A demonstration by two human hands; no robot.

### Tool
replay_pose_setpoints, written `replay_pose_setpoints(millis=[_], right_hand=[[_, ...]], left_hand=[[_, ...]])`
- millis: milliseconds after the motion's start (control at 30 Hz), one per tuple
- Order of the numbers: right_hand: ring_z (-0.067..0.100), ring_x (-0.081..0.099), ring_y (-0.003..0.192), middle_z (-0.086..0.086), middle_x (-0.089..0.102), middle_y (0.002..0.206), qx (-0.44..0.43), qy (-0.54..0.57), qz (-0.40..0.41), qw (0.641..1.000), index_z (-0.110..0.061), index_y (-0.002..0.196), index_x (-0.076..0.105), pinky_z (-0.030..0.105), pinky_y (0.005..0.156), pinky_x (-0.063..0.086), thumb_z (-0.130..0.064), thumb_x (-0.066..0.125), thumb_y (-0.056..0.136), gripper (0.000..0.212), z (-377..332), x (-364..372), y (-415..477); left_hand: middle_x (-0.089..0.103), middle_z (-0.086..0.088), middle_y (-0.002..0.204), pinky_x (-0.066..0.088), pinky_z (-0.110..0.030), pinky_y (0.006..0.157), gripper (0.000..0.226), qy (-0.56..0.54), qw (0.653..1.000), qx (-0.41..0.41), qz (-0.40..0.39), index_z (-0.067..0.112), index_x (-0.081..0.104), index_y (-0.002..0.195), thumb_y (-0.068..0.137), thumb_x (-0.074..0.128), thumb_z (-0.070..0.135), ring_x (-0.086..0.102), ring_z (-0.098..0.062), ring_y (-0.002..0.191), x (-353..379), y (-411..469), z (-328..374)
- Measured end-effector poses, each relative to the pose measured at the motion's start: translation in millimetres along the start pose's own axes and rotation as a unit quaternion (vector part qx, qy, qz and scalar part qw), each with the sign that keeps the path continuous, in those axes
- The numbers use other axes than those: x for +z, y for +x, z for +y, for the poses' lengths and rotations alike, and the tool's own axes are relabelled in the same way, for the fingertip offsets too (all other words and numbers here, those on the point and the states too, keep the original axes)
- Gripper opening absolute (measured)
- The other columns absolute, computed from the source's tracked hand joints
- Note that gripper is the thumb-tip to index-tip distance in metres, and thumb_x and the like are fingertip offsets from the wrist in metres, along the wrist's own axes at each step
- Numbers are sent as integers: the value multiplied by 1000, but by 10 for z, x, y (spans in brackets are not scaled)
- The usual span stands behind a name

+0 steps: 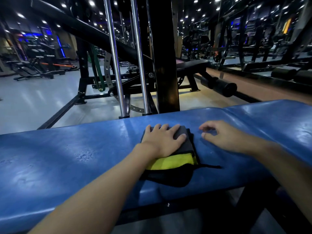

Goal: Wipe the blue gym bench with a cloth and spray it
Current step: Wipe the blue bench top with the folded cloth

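**Left palm flat on the cloth, mid-bench**

The left hand (163, 141) lies flat on the folded cloth (177, 160), fingers straight and spread, pressing it onto the blue bench (67, 157) near mid-length. The cloth shows grey under the fingers, yellow by the wrist and black at its near edge. The right hand (222, 137) is just beside the cloth, on its right, fingers loosely curled and holding nothing. Whether it touches the pad cannot be told. Behind the bench stand 2 chrome rods (116, 65) and a black upright (163, 56).
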State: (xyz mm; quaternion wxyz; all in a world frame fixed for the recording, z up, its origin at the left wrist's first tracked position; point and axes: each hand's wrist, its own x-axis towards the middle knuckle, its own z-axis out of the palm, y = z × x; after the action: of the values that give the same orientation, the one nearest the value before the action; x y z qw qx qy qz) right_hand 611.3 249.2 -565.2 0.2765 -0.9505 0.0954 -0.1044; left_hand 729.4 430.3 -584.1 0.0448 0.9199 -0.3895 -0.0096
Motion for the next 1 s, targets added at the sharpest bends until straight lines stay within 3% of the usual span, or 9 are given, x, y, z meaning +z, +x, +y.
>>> replay_pose_setpoints(millis=[67, 167, 233, 333, 633, 767, 1000], right_hand=[[16, 56, 116, 2, 60, 122, 8, -24, -5, 1000, -12, 124, 63, 26, 103, 40, -21, 62, 95, 30, 51, 42, 46], [19, 54, 120, -7, 55, 119, 24, -77, -5, 997, -24, 123, 62, 46, 107, 40, -36, 62, 93, 32, 66, 119, 111], [20, 53, 122, -11, 52, 117, 31, -96, -11, 995, -30, 123, 61, 50, 106, 39, -43, 59, 92, 33, 50, 144, 141], [17, 48, 124, -11, 50, 122, 31, -115, -16, 993, -34, 124, 58, 46, 108, 32, -45, 53, 96, 31, -10, 150, 119], [14, 46, 124, -12, 52, 126, 2, -129, 22, 991, -33, 124, 58, 40, 104, 28, -45, 48, 99, 30, -11, 197, 63], [13, 41, 131, -11, 50, 136, -25, -100, 44, 994, -30, 132, 54, 43, 111, 26, -45, 41, 101, 37, -83, 284, 149], [7, 8, 150, -17, 19, 162, 20, -134, -25, 991, -39, 154, 18, 49, 121, 2, -53, 15, 101, 55, -124, 490, 254]], left_hand=[[33, 0, 158, 11, -55, 117, 64, 6, 1000, -2, 9, 41, 21, 155, 97, 14, 68, 25, -25, 146, -3, -152, 3], [34, 1, 157, 11, -56, 117, 73, 24, 1000, -9, 11, 42, 19, 154, 89, 6, 71, 24, -25, 145, 33, -466, 65], [27, 0, 161, 5, -57, 119, 78, 26, 999, -24, 13, 43, 16, 155, 83, 0, 72, 16, -25, 149, 36, -654, 119], [11, -1, 167, -2, -64, 118, 80, 0, 998, -45, 33, 47, 13, 153, 80, -1, 76, 2, -27, 154, -18, -842, 216], [27, 3, 158, 6, -66, 114, 85, 17, 999, -32, 27, 53, 9, 151, 72, -2, 82, 13, -30, 149, 47, -790, 209], [31, 3, 156, 13, -67, 113, 81, 1, 999, -38, 8, 54, 13, 149, 73, 0, 81, 19, -31, 147, 0, -407, 25], [29, 1, 159, 18, -67, 111, 81, 9, 997, -73, 0, 53, 15, 151, 75, 7, 81, 25, -31, 146, -79, 552, -456]])
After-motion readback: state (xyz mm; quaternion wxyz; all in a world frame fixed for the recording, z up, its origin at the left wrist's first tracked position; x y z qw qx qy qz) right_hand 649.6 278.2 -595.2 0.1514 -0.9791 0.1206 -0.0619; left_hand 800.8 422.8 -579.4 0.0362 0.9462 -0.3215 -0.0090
